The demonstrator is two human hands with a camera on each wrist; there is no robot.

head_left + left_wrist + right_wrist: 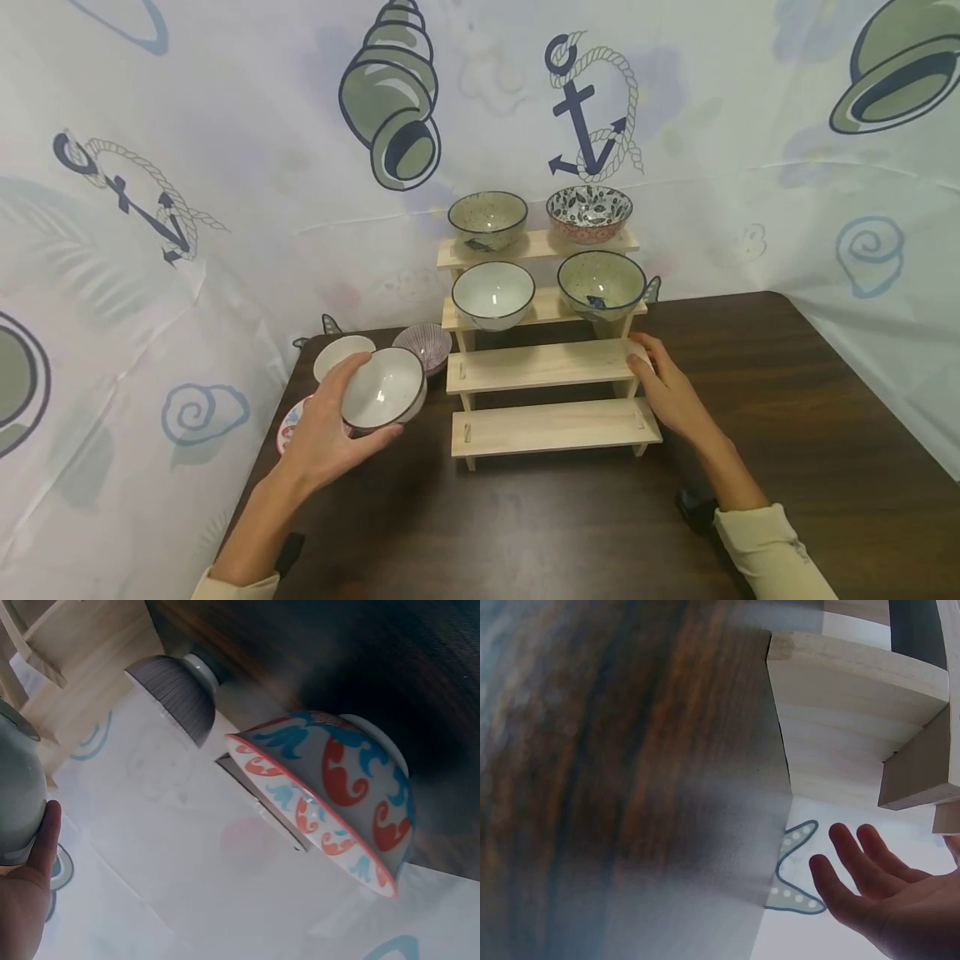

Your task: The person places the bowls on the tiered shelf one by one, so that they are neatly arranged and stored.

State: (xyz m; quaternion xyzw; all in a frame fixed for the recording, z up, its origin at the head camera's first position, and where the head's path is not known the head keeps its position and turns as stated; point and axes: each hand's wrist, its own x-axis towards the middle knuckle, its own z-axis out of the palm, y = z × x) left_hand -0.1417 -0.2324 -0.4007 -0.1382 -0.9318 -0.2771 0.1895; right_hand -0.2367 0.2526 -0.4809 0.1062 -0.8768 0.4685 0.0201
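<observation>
My left hand (318, 433) holds a white bowl (384, 388) with a dark rim, thumb at the near side and fingers at the far side. It is left of a stepped wooden rack (540, 367), apart from it. In the left wrist view the same bowl (19, 787) shows only partly at the edge. My right hand (667, 383) touches the right end of the rack's second-lowest shelf; in the right wrist view several of its fingers (851, 862) reach out loosely, free of the wood. Bowls stand on the two upper shelves, including a white bowl (493, 292) and a green bowl (602, 282).
On the top shelf sit a speckled green bowl (487, 218) and a leaf-patterned bowl (589, 212). Left of the rack are a striped purple bowl (425, 343), a white bowl (341, 350) and a red-and-blue patterned bowl (337, 780). A patterned cloth (262, 125) hangs behind the dark table (525, 525).
</observation>
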